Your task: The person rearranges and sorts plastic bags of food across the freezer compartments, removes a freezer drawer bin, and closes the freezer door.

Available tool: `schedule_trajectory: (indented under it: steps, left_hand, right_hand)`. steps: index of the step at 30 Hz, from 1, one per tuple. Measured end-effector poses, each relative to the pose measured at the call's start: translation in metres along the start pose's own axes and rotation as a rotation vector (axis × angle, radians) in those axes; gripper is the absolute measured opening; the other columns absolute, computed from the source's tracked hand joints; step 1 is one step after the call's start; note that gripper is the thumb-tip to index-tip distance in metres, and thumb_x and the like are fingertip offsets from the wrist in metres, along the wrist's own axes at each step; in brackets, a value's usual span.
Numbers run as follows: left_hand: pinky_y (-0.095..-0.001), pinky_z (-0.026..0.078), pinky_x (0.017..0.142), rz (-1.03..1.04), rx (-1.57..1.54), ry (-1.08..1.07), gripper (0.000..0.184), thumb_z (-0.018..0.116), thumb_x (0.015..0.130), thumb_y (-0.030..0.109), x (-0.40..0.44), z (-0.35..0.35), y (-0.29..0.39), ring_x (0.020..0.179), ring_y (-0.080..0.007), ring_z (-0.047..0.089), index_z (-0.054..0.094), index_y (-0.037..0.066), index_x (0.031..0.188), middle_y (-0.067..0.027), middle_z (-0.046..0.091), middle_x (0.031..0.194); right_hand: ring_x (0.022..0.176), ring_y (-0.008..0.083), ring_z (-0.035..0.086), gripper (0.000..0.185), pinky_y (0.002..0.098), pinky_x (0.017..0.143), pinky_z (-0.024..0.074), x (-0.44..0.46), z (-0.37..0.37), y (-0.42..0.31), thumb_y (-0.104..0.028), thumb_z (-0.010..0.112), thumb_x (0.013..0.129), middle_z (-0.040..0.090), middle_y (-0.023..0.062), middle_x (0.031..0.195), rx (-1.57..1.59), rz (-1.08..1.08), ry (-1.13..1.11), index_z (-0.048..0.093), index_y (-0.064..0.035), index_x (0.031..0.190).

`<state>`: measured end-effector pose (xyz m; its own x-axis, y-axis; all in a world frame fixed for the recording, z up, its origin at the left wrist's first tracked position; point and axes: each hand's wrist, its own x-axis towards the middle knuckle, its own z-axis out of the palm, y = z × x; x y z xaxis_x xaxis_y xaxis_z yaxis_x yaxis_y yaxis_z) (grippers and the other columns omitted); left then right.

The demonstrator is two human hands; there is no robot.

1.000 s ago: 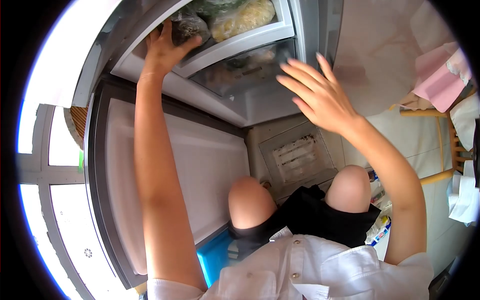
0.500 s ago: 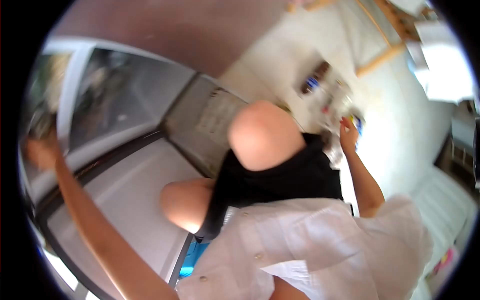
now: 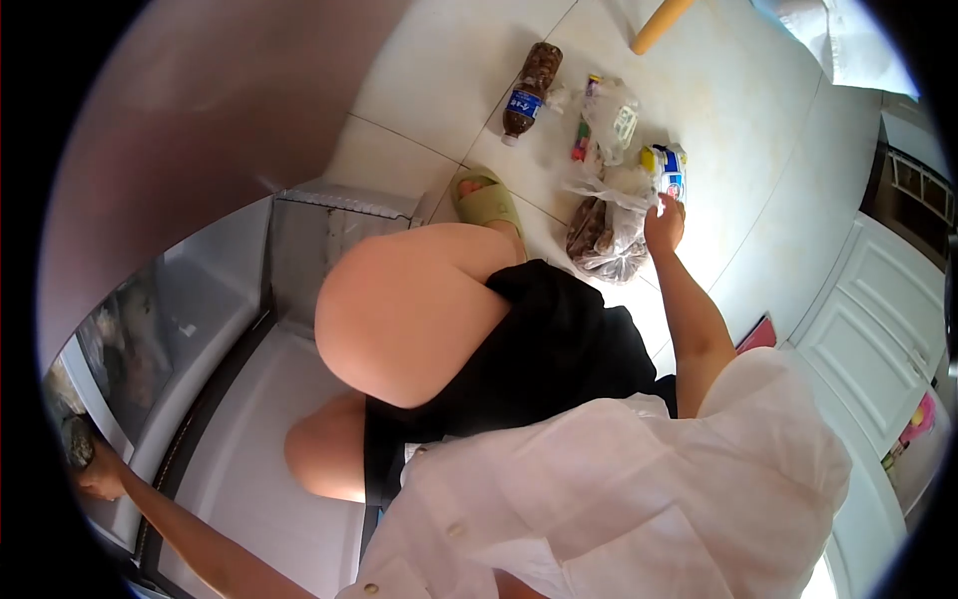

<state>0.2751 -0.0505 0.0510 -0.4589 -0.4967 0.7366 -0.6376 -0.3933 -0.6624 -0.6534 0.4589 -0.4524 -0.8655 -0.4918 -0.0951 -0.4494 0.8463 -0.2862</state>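
Note:
My right hand (image 3: pixel 666 228) pinches the knotted top of a clear plastic bag (image 3: pixel 609 240) with dark brown pieces in it, standing on the floor tiles. Just above that hand lies a blue, white and yellow package (image 3: pixel 667 165). At the far left, my left hand (image 3: pixel 103 472) is closed against a bag with dark contents (image 3: pixel 76 439) in the open fridge drawer (image 3: pixel 100 394). Its fingertips are partly hidden.
On the floor are a bottle with a blue label (image 3: pixel 526 95) and a clear bag of small packets (image 3: pixel 611 115). The open fridge door (image 3: pixel 269 449) is at the lower left. White cabinets (image 3: pixel 878 309) stand right, a wooden leg (image 3: pixel 661 25) at the top.
The view has swung to the right, toward the floor. My right hand has gone from beside the fridge down to the bag on the floor and closed on its top. My left hand remains at the drawer.

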Motion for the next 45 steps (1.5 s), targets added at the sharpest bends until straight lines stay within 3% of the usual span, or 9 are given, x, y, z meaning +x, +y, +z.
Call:
schedule_trajectory:
  steps: [4, 11, 15, 22, 23, 27, 31, 38, 45]
  left_hand:
    - [-0.0537, 0.054, 0.070, -0.086, -0.050, -0.168, 0.082, 0.083, 0.052, 0.067, -0.002, -0.015, 0.008, 0.084, -0.0378, 0.067, 0.064, 0.003, 0.099, -0.0181, 0.068, 0.097]
    - [-0.0522, 0.054, 0.070, -0.048, 0.001, -0.220, 0.091, 0.082, 0.048, 0.071, 0.003, -0.010, -0.008, 0.085, -0.0392, 0.068, 0.062, -0.004, 0.096, -0.0218, 0.068, 0.095]
    - [-0.0503, 0.056, 0.068, -0.073, 0.048, -0.242, 0.083, 0.082, 0.048, 0.071, -0.001, -0.008, -0.008, 0.081, -0.0384, 0.069, 0.065, -0.001, 0.085, -0.0206, 0.070, 0.086]
    - [-0.0484, 0.056, 0.065, -0.012, 0.044, -0.350, 0.082, 0.079, 0.049, 0.075, 0.003, -0.034, 0.013, 0.075, -0.0376, 0.070, 0.068, -0.001, 0.079, -0.0198, 0.071, 0.082]
    - [-0.0485, 0.056, 0.065, -0.001, 0.062, -0.322, 0.083, 0.079, 0.049, 0.076, -0.001, -0.027, 0.014, 0.076, -0.0374, 0.070, 0.068, -0.001, 0.080, -0.0197, 0.071, 0.083]
    - [-0.0491, 0.056, 0.068, 0.045, 0.177, -0.197, 0.087, 0.077, 0.050, 0.078, -0.013, 0.011, -0.020, 0.080, -0.0366, 0.070, 0.067, -0.001, 0.085, -0.0191, 0.071, 0.087]
    - [-0.0483, 0.056, 0.073, 0.035, 0.252, -0.202, 0.088, 0.077, 0.050, 0.078, -0.009, -0.002, -0.017, 0.085, -0.0363, 0.070, 0.067, -0.001, 0.089, -0.0189, 0.071, 0.089]
    - [-0.0480, 0.055, 0.076, -0.116, 0.186, -0.416, 0.094, 0.072, 0.055, 0.081, -0.010, -0.001, -0.021, 0.090, -0.0352, 0.068, 0.066, -0.003, 0.097, -0.0203, 0.068, 0.097]
    - [-0.0456, 0.055, 0.076, 0.024, 0.228, -0.338, 0.093, 0.070, 0.056, 0.083, -0.020, 0.020, -0.046, 0.087, -0.0346, 0.068, 0.068, -0.002, 0.094, -0.0181, 0.069, 0.093]
  right_hand:
    - [0.115, 0.0304, 0.054, 0.033, 0.0430, 0.100, 0.0398, 0.042, 0.022, -0.021, -0.018, 0.064, 0.079, 0.063, 0.0094, 0.120, -0.041, -0.043, -0.054, 0.068, -0.0123, 0.112]
    - [0.125, 0.0304, 0.052, 0.072, 0.0541, 0.107, 0.0333, 0.086, 0.054, -0.043, -0.042, 0.077, 0.067, 0.061, 0.0105, 0.128, -0.561, -0.197, -0.700, 0.055, -0.0168, 0.131]
    - [0.134, 0.0303, 0.043, 0.072, 0.0457, 0.114, 0.0253, 0.091, 0.047, -0.069, -0.051, 0.072, 0.070, 0.055, 0.0121, 0.137, -0.815, -0.141, -0.775, 0.059, -0.0139, 0.130]
    - [0.132, 0.0295, 0.045, 0.069, 0.0515, 0.115, 0.0185, 0.083, 0.048, -0.052, -0.051, 0.072, 0.070, 0.053, 0.0100, 0.138, -0.761, -0.309, -0.737, 0.058, -0.0193, 0.130]
    - [0.130, 0.0269, 0.047, 0.063, 0.0485, 0.110, 0.0275, 0.079, 0.048, -0.051, -0.048, 0.070, 0.074, 0.055, 0.0109, 0.135, -0.694, -0.296, -0.777, 0.059, -0.0196, 0.129]
    - [0.132, 0.0218, 0.046, 0.064, 0.0416, 0.104, 0.0361, 0.123, 0.092, -0.017, -0.050, 0.060, 0.082, 0.052, 0.0124, 0.139, -0.231, 0.071, -1.195, 0.052, -0.0172, 0.136]
    - [0.135, 0.0195, 0.043, 0.073, 0.0388, 0.103, 0.0377, 0.173, 0.228, 0.128, -0.055, 0.054, 0.086, 0.046, 0.0124, 0.147, -0.579, -0.177, -1.149, 0.042, -0.0146, 0.146]
    - [0.132, 0.0314, 0.046, 0.089, 0.0411, 0.108, 0.0337, 0.116, 0.118, 0.009, -0.066, 0.066, 0.071, 0.051, 0.0157, 0.141, -0.699, 0.101, -1.002, 0.052, -0.0095, 0.139]
    - [0.124, 0.0325, 0.054, 0.100, 0.0454, 0.105, 0.0362, 0.117, 0.092, 0.032, -0.064, 0.080, 0.054, 0.060, 0.0153, 0.132, -0.483, 0.089, -0.906, 0.058, -0.0046, 0.131]
